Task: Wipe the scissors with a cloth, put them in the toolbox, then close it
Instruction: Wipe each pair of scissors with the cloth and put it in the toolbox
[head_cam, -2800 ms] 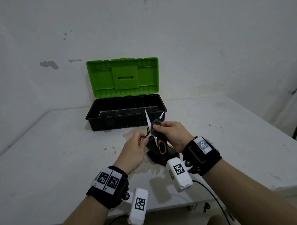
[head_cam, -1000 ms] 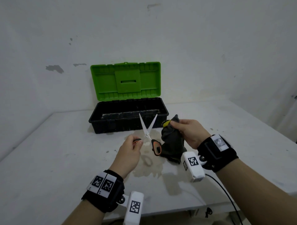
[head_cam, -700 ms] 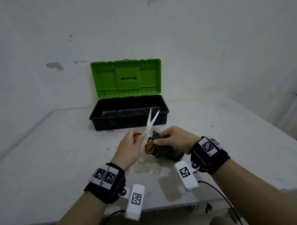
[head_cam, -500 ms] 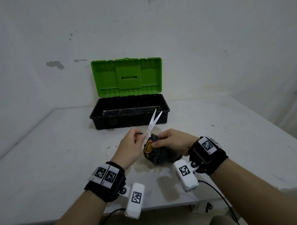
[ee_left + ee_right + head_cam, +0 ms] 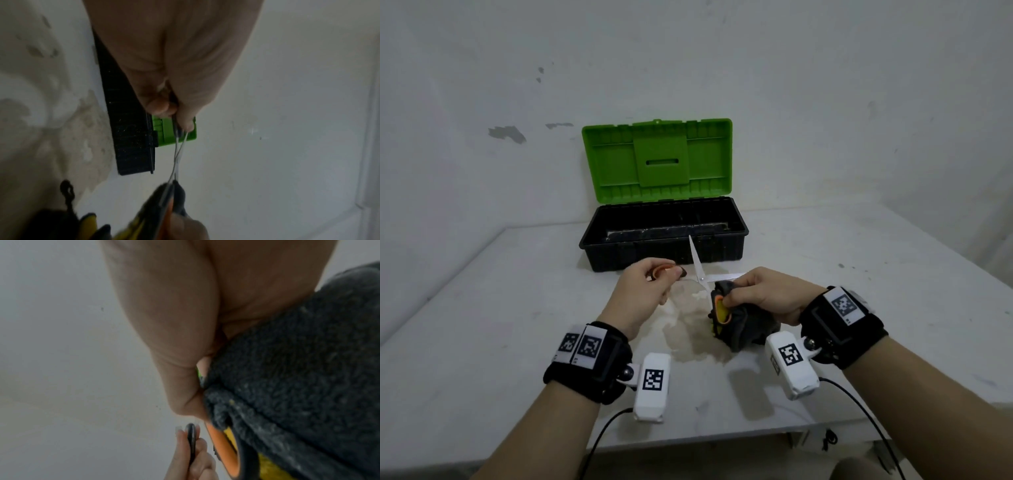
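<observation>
The scissors (image 5: 701,274) are held above the table with their blades spread wide, one pointing up and one pointing right. My left hand (image 5: 666,273) pinches one black-and-orange handle ring (image 5: 191,439). My right hand (image 5: 727,298) grips a dark grey cloth (image 5: 744,329) wrapped round the other orange handle (image 5: 719,310). In the left wrist view the thin blades (image 5: 177,154) run from my fingers down into the cloth (image 5: 179,193). The toolbox (image 5: 664,251) stands behind, its black base open and green lid (image 5: 657,161) upright.
A pale stain (image 5: 685,339) marks the white table (image 5: 482,325) under my hands. The wall (image 5: 825,102) rises right behind the toolbox. The table's front edge (image 5: 688,442) is near my wrists, with cables hanging below it.
The blades have spread much wider than half a second ago. My left hand has drawn its handle to the left, while my right hand keeps the cloth on the other handle.
</observation>
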Available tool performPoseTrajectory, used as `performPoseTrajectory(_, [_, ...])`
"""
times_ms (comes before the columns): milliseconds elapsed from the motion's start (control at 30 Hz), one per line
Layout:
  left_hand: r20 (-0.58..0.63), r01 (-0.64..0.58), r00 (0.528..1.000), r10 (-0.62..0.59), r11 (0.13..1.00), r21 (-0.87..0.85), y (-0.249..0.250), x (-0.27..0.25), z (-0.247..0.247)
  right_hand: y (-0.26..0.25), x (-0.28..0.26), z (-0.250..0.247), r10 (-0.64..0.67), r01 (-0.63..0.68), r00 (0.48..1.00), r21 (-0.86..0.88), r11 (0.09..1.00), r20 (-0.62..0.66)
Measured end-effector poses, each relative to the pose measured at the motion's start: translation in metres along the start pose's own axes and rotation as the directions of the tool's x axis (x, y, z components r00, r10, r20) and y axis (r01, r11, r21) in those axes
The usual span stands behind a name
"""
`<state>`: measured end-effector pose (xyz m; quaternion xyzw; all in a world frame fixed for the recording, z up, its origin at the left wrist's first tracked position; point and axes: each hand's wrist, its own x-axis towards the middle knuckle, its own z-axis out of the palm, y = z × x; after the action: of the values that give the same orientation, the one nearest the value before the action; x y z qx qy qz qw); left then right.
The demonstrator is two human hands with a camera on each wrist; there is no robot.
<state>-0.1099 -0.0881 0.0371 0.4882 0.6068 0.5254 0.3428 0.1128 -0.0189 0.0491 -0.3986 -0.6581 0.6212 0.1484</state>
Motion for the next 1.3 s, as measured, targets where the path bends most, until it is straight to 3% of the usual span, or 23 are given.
performPoseTrajectory(67, [-0.076, 0.044, 0.996, -0.057, 0.986, -0.163, -0.001, 0.0, 0.007, 0.001, 0.003, 0.004, -0.045, 0.046, 0.998, 0.031, 0.998, -0.031])
performPoseTrajectory(167, [-0.074, 0.108, 0.986, -0.151, 0.906, -0.41, 0.001, -0.003, 0.02, 0.005, 0.006, 0.015, -0.131, 0.132, 0.988, 0.02, 0.991, -0.077])
performPoseTrajectory(300, [-0.089, 0.1, 0.981, -0.174, 0.837, -0.538, 0.005, -0.005, 0.027, 0.012, 0.006, 0.025, -0.182, 0.184, 0.98, 0.015, 0.983, -0.081])
performPoseTrajectory(500, [-0.077, 0.132, 0.974, -0.211, 0.815, -0.564, 0.001, -0.003, 0.016, 0.019, -0.004, -0.006, -0.07, 0.069, 0.997, -0.042, 0.997, -0.026])
performPoseTrajectory(600, [-0.075, 0.124, 0.979, -0.19, 0.843, -0.524, -0.002, -0.002, 0.009, 0.021, -0.012, -0.037, -0.039, 0.043, 0.987, 0.024, 0.999, -0.154])
performPoseTrajectory(667, [-0.037, 0.131, 0.985, -0.17, 0.863, -0.488, -0.004, -0.002, 0.007, 0.011, -0.016, -0.053, -0.071, 0.122, 0.957, 0.17, 0.978, -0.28])
performPoseTrajectory(733, [0.016, 0.142, 0.989, -0.15, 0.887, -0.44, -0.004, -0.004, 0.01, -0.003, -0.019, -0.056, -0.144, 0.225, 0.924, 0.197, 0.954, -0.355])
performPoseTrajectory(867, [0.066, 0.126, 0.992, -0.108, 0.912, -0.39, -0.003, -0.008, 0.024, -0.022, -0.011, -0.026, -0.262, 0.305, 0.91, 0.091, 0.948, -0.32])
performPoseTrajectory(1033, [0.037, 0.138, 0.99, -0.134, 0.912, -0.386, -0.005, -0.007, 0.033, -0.011, 0.005, 0.003, -0.357, 0.362, 0.893, -0.033, 0.932, -0.276])
performPoseTrajectory(1133, [0.015, 0.166, 0.984, -0.175, 0.9, -0.403, -0.008, -0.006, 0.032, -0.01, 0.008, 0.008, -0.343, 0.356, 0.873, -0.026, 0.934, -0.346])
performPoseTrajectory(1300, [0.036, 0.18, 0.983, -0.18, 0.905, -0.386, -0.009, -0.004, 0.03, -0.008, 0.01, 0.009, -0.275, 0.285, 0.925, -0.001, 0.959, -0.262])
